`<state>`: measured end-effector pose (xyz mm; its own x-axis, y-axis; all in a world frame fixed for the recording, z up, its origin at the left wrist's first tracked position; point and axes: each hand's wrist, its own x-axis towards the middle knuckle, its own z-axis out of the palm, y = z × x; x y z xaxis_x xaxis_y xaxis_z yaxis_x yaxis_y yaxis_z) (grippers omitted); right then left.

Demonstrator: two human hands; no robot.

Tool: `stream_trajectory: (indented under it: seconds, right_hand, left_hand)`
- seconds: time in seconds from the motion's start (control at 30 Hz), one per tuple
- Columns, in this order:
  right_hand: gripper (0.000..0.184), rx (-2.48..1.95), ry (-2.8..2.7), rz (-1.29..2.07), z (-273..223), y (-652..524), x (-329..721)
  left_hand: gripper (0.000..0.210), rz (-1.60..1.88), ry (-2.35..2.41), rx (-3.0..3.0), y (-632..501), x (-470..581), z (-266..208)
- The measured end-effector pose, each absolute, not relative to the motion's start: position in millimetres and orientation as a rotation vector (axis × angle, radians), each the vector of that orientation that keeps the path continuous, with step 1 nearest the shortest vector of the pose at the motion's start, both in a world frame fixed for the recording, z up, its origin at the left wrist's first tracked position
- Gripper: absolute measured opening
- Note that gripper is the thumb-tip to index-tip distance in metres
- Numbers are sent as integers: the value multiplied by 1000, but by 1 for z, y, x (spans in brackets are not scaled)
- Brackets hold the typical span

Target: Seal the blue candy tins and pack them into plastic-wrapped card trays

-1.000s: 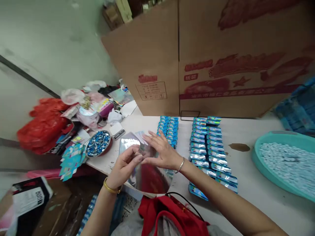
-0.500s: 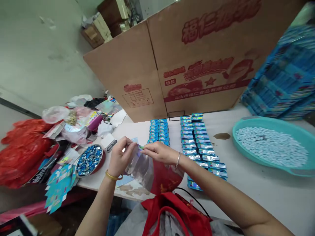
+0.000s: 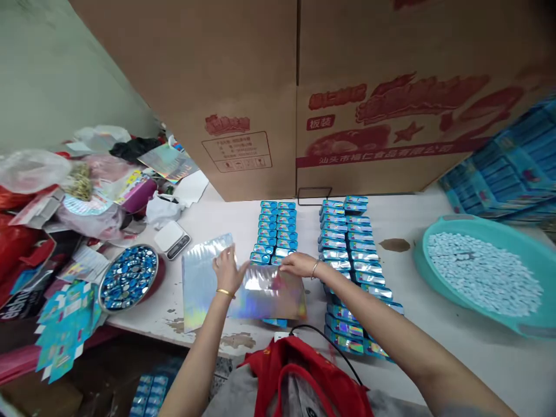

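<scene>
My left hand rests on a silvery, rainbow-reflecting plastic sheet, its thumb and fingers apart. At the right part of this sheet, which looks clear and glossy, my right hand has its fingertips pinched at the upper edge. The sheet lies near the table's front edge and partly covers a double row of small blue packs. A second, longer double row of blue packs stands to the right, partly under my right forearm.
A bowl of blue wrapped pieces and a small scale are on the left, beside piled bags and blue cards. A large carton stands behind. To the right are a turquoise basin of white pieces and stacked blue boxes.
My hands, together before and holding the plastic sheet up, have moved apart. The sheet now lies spread lower over the table. The view has tilted down.
</scene>
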<state>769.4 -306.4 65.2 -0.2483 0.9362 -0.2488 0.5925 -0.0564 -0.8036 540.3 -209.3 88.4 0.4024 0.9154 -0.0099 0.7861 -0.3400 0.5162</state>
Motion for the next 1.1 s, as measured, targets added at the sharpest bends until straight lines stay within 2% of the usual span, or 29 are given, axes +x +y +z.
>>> stream_trajectory:
  seconds: [0.03,0.13,0.23,0.37,0.47,0.53,0.67,0.77,0.93,1.1]
  right_hand:
    - [32,-1627,-1832,1232,58,-302,770]
    - [34,-1612,-1633,1243,38,-293,781]
    - [39,-1548,-1341,1279,18,-290,798]
    - [44,-1546,-999,1279,-5,-287,806]
    - [45,-1573,-700,1271,-14,-283,800]
    - [44,-1561,-586,1287,-17,-280,797]
    - [42,-1514,-574,1332,-18,-273,799]
    - [41,-1518,-587,1334,-20,-267,804]
    - [40,-1511,-547,1407,-23,-252,811]
    - [33,-1518,-518,1460,-25,-245,816]
  left_hand:
    - [40,288,1281,2332,-208,549,82]
    - [24,-76,760,2430,-198,575,64]
    - [30,-196,722,2351,-181,595,48]
    - [23,-139,755,2333,-165,616,32]
    - [31,-57,755,2388,-166,635,24]
    - [24,-100,785,2434,-168,647,20]
    - [23,-72,883,2609,-169,665,19]
    - [30,-28,795,2727,-167,675,23]
    - [27,-95,666,2861,-161,689,19]
    - [21,16,674,2897,-166,689,12]
